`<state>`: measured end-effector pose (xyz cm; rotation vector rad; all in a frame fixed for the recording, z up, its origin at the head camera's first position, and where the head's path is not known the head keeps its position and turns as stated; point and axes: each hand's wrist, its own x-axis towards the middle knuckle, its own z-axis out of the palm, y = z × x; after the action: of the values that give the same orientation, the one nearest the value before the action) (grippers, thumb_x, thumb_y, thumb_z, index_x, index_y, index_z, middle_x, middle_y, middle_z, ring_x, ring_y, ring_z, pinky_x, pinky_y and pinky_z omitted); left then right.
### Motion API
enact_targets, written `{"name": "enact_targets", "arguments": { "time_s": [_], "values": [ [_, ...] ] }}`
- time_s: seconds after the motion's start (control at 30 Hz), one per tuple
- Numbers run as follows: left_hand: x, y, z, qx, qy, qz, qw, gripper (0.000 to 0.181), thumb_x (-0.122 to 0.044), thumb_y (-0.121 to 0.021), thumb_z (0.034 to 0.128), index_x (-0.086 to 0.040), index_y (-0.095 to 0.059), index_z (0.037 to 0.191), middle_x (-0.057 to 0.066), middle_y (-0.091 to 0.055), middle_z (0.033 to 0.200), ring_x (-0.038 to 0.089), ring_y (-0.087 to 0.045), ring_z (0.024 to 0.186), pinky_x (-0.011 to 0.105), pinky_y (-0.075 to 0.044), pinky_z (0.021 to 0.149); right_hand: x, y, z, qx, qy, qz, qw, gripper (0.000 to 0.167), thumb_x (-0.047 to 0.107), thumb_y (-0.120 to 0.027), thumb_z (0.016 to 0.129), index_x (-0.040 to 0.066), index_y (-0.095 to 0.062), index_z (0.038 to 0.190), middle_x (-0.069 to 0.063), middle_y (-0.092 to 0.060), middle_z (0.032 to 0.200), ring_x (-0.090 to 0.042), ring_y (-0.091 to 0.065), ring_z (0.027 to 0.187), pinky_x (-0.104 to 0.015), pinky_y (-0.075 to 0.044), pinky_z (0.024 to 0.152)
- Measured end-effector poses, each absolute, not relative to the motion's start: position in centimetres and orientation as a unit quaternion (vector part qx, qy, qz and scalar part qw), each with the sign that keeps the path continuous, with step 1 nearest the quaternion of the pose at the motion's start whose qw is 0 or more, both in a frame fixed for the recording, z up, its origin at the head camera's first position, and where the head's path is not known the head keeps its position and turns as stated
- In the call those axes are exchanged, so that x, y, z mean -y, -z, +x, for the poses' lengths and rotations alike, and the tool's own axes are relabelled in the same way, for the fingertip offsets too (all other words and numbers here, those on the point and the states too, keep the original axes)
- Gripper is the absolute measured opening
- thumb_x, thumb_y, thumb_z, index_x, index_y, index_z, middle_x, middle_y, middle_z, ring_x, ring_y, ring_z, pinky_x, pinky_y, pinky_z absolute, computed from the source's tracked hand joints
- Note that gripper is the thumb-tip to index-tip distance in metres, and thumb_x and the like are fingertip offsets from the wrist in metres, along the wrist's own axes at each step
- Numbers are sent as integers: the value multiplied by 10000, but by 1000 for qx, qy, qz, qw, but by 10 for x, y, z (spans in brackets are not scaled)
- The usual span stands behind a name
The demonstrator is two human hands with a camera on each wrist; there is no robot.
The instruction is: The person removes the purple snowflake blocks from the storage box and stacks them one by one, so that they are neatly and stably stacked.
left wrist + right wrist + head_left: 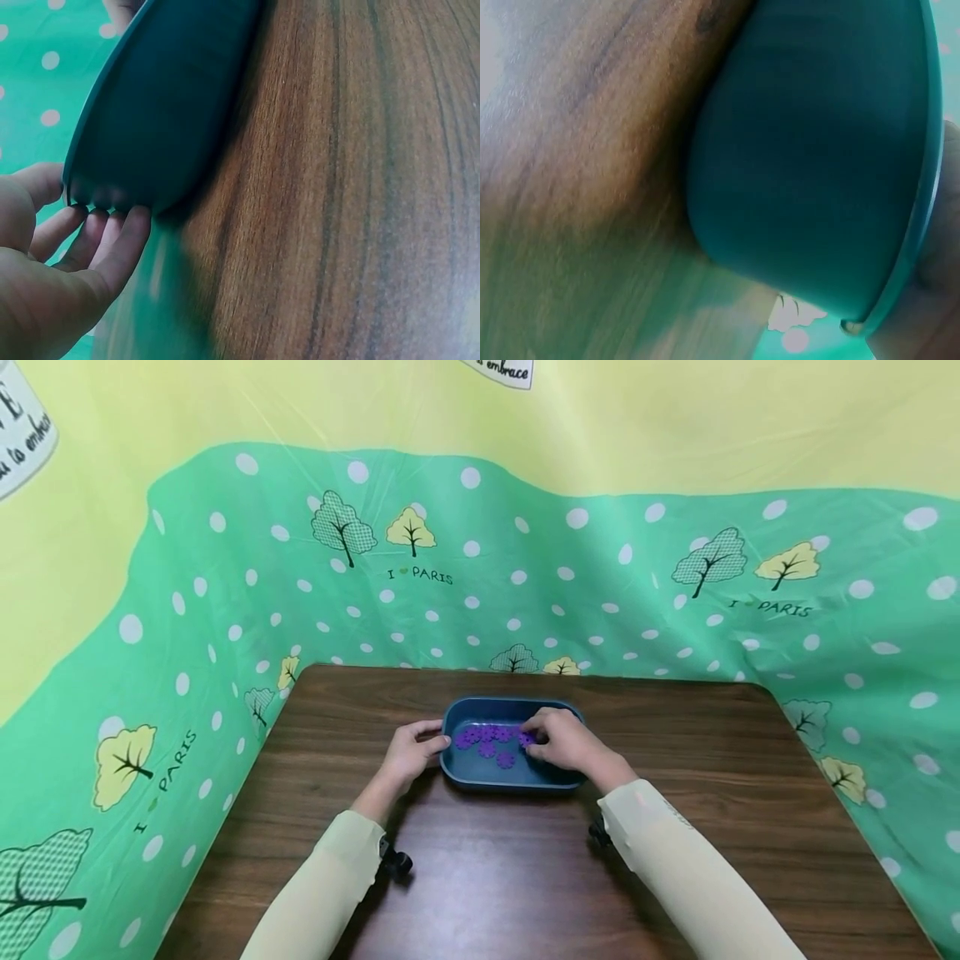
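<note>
A dark blue tray [513, 785] with raised walls and rounded corners lies on the table. Inside it are several small purple flower-shaped pieces [487, 749]. My left hand [407, 753] holds the tray's left end; in the left wrist view its thumb is at the rim and its fingertips [139, 217] touch the outer wall. My right hand [564, 742] reaches over the right side into the tray, its thumb and fingers pinching a purple flower piece [527, 739]. In the right wrist view the tray wall [817, 150] hides the fingertips.
The tray stands on a dark wooden table [480, 868] near its far edge. A green and yellow printed cloth [525, 593] with dots and trees hangs behind and beside the table. Black wrist cameras [396, 862] sit under both pale sleeves.
</note>
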<state>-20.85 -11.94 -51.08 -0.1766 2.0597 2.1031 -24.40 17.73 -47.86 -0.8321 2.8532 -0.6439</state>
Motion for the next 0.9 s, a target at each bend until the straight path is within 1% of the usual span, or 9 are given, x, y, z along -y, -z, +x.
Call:
{"name": "enact_targets", "arguments": {
  "time_s": [0.2,0.47,0.67,0.9],
  "values": [
    [119,510,-208,-694,-711,-60,98,423,-6,-691,948,54,-614,1359,292,-647,1277,350,-709,1071,452,-622,899,-186,475,-241,-931,246,-266,35,321,174,-800,889,71,-769,1191,-42,-700,1089,-167,-623,914,-328,-587,772],
    [120,510,-207,-693,-712,-55,98,431,-10,-692,951,53,-605,1368,308,-637,1291,360,-699,1091,469,-609,923,-202,471,-238,-920,282,-270,-5,300,145,-811,876,66,-773,1163,-46,-716,1068,-174,-647,890,-304,-575,732],
    [121,512,-208,-689,-716,-56,101,435,-8,-692,951,59,-600,1371,308,-637,1292,362,-703,1089,454,-615,913,-214,467,-235,-913,315,-260,-14,313,131,-818,875,39,-764,1169,-49,-714,1069,-172,-645,875,-313,-584,718],
    [121,511,-207,-687,-718,-56,99,422,-15,-691,956,60,-609,1363,298,-647,1285,341,-712,1072,416,-630,879,-232,464,-233,-913,328,-240,-36,280,126,-824,871,71,-766,1140,-57,-719,1046,-188,-636,872,-310,-558,703]
  ]
}}
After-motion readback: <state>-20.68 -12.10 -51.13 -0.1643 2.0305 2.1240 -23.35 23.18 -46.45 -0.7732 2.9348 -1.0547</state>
